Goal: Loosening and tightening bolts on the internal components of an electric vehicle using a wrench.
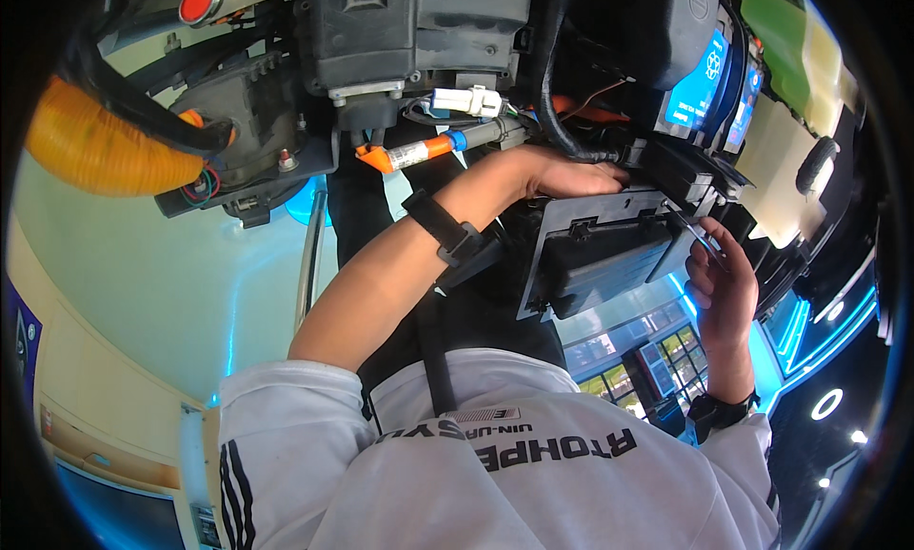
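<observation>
My left hand [571,174] reaches in along the top edge of a grey mounting plate [552,213], beneath a black cable loom [547,64], with its fingertips hidden. The plate carries a dark rectangular housing [600,264]. My right hand [719,274] is closed on a thin metal tool [695,226], whose upper end meets the plate's upper right corner beside a small black bracket [676,169]. An orange-tipped cable connector [409,152] and a white plug [466,100] lie to the left of my left hand.
A grey casing [362,36] fills the top centre. An orange corrugated hose [114,140], a red button [197,2] and a dark bracketed unit [238,112] are at the left. A blue-labelled battery [695,88] and translucent tank [771,179] are at the right, with a metal pole [309,255] behind my left arm.
</observation>
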